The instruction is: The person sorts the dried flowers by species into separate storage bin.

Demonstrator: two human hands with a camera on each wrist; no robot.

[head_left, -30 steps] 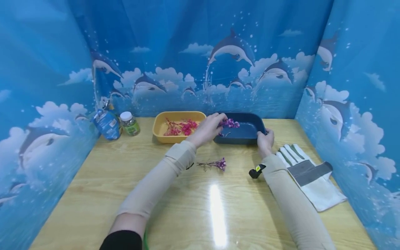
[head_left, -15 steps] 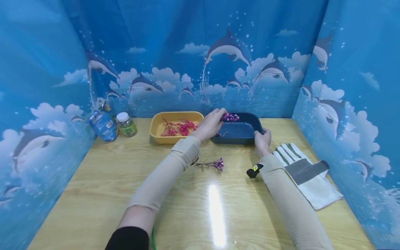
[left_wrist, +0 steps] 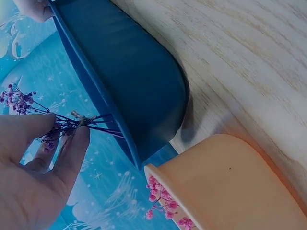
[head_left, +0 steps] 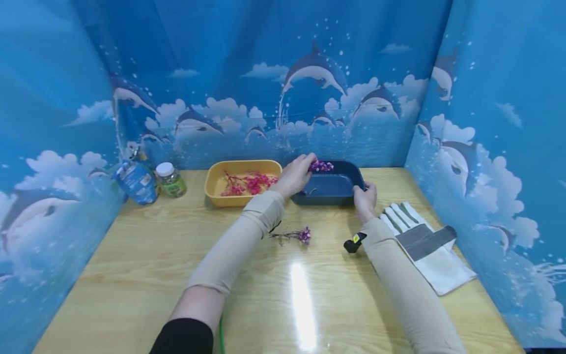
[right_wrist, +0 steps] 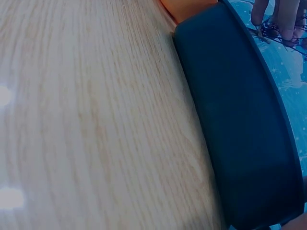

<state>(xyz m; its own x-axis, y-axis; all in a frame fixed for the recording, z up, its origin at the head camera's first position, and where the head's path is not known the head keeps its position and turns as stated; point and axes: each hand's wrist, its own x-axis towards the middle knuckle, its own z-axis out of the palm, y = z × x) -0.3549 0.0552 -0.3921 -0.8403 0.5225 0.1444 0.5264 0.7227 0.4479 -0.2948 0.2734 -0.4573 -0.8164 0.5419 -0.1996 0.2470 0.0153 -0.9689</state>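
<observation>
In the head view, my left hand (head_left: 297,174) is over the left part of a dark blue tray (head_left: 337,185). It pinches a bunch of purple dried flowers (head_left: 322,166) between thumb and fingers. The left wrist view shows the bunch's tied stems (left_wrist: 84,121) at the fingertips, their ends by the tray's rim. My right hand (head_left: 365,199) grips the tray's right end; its fingers are mostly hidden there. Another purple dried-flower bunch (head_left: 303,236) lies on the table in front of the trays.
A yellow tray (head_left: 212,184) holding pink dried flowers (head_left: 253,183) stands left of the blue one. Further left are a white-lidded jar (head_left: 171,181) and a blue pouch (head_left: 138,183). White-and-grey gloves (head_left: 426,250) lie at the right. A dolphin-print curtain (head_left: 247,88) stands behind.
The purple bunch in my left hand has risen slightly toward the tray's back rim. My right hand keeps its grip on the tray. The whole head view has shifted a little.
</observation>
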